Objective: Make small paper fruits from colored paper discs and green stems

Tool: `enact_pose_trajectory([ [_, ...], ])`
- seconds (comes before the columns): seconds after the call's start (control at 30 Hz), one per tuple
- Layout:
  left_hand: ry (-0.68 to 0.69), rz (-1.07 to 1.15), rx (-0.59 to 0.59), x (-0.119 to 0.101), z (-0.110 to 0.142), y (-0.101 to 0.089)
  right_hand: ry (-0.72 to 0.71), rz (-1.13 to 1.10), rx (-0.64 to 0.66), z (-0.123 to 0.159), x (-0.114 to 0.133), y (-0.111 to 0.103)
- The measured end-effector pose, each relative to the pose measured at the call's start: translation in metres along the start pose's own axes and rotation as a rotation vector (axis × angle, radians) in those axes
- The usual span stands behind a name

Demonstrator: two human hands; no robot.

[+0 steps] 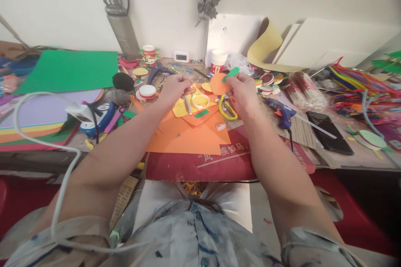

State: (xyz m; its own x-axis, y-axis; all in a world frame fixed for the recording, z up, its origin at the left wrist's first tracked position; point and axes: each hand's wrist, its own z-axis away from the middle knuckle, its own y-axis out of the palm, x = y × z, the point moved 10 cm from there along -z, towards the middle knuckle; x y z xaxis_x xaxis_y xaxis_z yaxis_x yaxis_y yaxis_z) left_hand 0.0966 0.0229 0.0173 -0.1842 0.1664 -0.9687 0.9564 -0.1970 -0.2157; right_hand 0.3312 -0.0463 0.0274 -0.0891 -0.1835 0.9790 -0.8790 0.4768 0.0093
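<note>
In my right hand (243, 91) I pinch an orange paper disc (219, 84), and a green paper piece (232, 73) sticks out at the same fingertips. My left hand (176, 88) is closed in a pinch over the table; what lies between its fingertips is too small to make out. Below the hands are orange paper sheets (191, 135) and a yellow paper piece (181, 108) bearing a yellow ring (199, 101). A pen-like tool (187, 104) lies beside the ring. Yellow-handled scissors (228, 108) rest just left of my right wrist.
A blue glue gun (284, 116) and a black phone (330, 132) lie to the right. Stacked paper cups (218, 61) and a tall grey bottle (123, 29) stand at the back. A green sheet (72, 70) is at left. A white cable (67, 175) crosses my left arm.
</note>
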Motion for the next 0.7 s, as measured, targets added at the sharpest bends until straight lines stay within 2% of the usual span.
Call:
enact_pose_trajectory([
  [0.13,0.154,-0.432,-0.011,-0.004,-0.003,0.003,0.019,-0.008,-0.008,0.004,-0.001,0.002],
  [0.33,0.229,-0.843,0.273,0.024,0.0,0.042,0.039,0.102,0.069,0.005,-0.01,0.011],
  [0.43,0.27,-0.857,0.313,0.024,0.002,0.049,0.024,0.13,0.116,0.005,-0.013,0.015],
  [0.57,0.331,-0.795,0.265,0.012,0.002,0.047,0.012,0.158,0.217,0.007,-0.015,0.024],
  [0.7,0.407,-0.555,0.319,0.006,0.003,0.05,-0.036,0.162,0.31,0.008,-0.014,0.033],
])
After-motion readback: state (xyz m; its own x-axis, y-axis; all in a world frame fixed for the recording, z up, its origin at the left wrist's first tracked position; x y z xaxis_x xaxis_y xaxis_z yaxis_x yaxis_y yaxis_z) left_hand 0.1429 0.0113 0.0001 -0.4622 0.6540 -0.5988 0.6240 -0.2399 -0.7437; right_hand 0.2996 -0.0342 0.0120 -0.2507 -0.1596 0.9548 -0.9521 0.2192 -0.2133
